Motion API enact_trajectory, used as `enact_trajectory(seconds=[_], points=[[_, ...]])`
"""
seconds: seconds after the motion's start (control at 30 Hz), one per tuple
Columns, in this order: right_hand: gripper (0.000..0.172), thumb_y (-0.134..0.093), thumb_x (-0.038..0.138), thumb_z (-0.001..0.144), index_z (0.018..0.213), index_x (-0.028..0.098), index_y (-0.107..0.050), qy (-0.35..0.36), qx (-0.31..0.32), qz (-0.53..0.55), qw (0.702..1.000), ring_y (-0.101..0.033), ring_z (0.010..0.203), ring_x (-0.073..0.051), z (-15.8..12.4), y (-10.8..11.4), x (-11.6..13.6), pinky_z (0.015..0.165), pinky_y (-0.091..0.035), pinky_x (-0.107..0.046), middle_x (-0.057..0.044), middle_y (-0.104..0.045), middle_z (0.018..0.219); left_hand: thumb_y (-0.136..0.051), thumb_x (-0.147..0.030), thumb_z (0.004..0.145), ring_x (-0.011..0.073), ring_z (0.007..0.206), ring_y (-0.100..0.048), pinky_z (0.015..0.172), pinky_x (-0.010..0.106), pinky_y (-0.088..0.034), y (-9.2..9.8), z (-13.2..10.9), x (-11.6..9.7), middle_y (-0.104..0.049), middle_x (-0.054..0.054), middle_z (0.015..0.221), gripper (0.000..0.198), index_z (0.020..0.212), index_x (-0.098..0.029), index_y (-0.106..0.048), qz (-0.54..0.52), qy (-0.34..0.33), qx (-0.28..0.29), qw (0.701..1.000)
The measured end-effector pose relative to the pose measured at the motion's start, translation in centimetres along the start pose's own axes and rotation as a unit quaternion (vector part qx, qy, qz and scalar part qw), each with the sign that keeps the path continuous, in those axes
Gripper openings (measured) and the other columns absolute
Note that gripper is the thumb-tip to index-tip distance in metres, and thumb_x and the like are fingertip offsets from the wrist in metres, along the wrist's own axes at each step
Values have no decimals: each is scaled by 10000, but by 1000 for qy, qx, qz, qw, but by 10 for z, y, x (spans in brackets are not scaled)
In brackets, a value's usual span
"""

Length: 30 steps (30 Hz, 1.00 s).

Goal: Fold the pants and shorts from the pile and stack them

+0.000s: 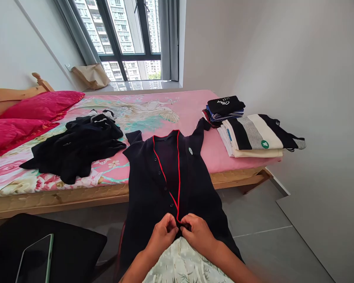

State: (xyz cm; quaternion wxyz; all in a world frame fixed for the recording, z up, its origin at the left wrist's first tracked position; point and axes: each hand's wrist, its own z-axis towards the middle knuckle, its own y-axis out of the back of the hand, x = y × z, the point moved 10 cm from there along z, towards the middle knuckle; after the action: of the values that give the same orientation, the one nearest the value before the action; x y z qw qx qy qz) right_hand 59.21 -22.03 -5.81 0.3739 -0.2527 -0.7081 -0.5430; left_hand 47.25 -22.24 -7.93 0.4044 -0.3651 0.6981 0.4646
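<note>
A black cardigan (147,181) with red edging, dark buttons and a small round badge on the chest lies spread from the bed's edge down toward my lap. Its front edges meet low down, where both hands are. My left hand (165,230) pinches the button side near the bottom of the red trim. Close beside it, my right hand (196,232) grips the other front edge, fingers curled round the fabric. The fingertips of the two hands nearly touch. Whatever button lies between them is hidden.
A heap of dark clothes (76,145) lies on the bed (191,102) at left. Folded clothes (224,106) and a striped garment pile (253,133) sit at right. A phone (35,259) rests on a black seat (73,247) at lower left.
</note>
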Motion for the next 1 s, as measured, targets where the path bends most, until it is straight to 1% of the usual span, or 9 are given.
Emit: enact_trajectory(seconds=[0.1,0.23,0.27,0.33,0.4,0.5,0.7,0.87,1.0], points=[[127,-520,194,730,728,181,-646,-9,4,45,999,-506,672,-120,0,2,-2,637,-352,-227,-5,-588,711,-528,-206,726,105,614,-412,585,221,-345,0,-1,8,-466,-37,649,94,689,-195,-441,-27,-1,-12,1000],[265,-412,284,821,647,165,-572,-42,56,178,981,-479,621,-112,2,-8,-11,598,-364,-221,3,-538,631,-579,-249,719,107,620,-426,588,216,-349,-1,-1,12,-484,-31,648,143,673,-192,-456,-66,-3,-21,998],[257,-400,280,816,645,164,-553,-57,67,203,975,-462,587,-105,3,-12,-15,568,-360,-215,11,-515,606,-588,-252,717,106,619,-426,589,216,-350,-2,0,12,-485,-31,646,150,670,-191,-460,-75,-3,-21,997],[154,-432,232,756,650,165,-522,-83,76,220,969,-417,525,-86,6,-18,-24,511,-342,-200,33,-471,572,-595,-243,714,102,618,-423,593,216,-352,-3,1,12,-489,-32,647,151,665,-188,-463,-91,-3,-22,996],[46,-466,171,676,656,165,-507,-96,77,219,968,-389,501,-70,9,-22,-30,487,-331,-186,48,-452,566,-598,-227,707,96,612,-422,591,214,-351,-3,2,13,-493,-34,648,154,655,-186,-459,-109,1,-24,994],[58,-485,129,616,658,162,-510,-101,80,210,969,-396,513,-64,12,-26,-32,490,-329,-176,49,-472,579,-609,-216,678,90,589,-445,569,211,-355,-7,4,19,-511,-36,643,170,641,-188,-446,-141,15,-23,990],[36,-534,128,600,612,159,-547,-72,69,136,986,-432,547,-78,9,-20,-19,517,-309,-196,33,-533,588,-606,-272,617,101,505,-509,525,231,-384,-15,4,37,-527,-49,570,235,635,-209,-380,-213,75,-12,974],[49,-588,139,596,613,172,-556,-37,48,89,994,-449,611,-96,6,-12,-9,593,-300,-225,29,-542,633,-664,-305,563,73,465,-435,479,200,-318,-15,3,41,-488,-69,521,288,634,-204,-404,-212,100,-18,972],[43,-566,131,624,621,174,-562,-54,34,98,993,-446,614,-96,5,-12,-14,602,-302,-226,29,-543,625,-581,-255,566,73,427,-394,450,208,-293,-14,7,46,-465,-76,504,197,628,-212,-399,-182,108,-39,977]])
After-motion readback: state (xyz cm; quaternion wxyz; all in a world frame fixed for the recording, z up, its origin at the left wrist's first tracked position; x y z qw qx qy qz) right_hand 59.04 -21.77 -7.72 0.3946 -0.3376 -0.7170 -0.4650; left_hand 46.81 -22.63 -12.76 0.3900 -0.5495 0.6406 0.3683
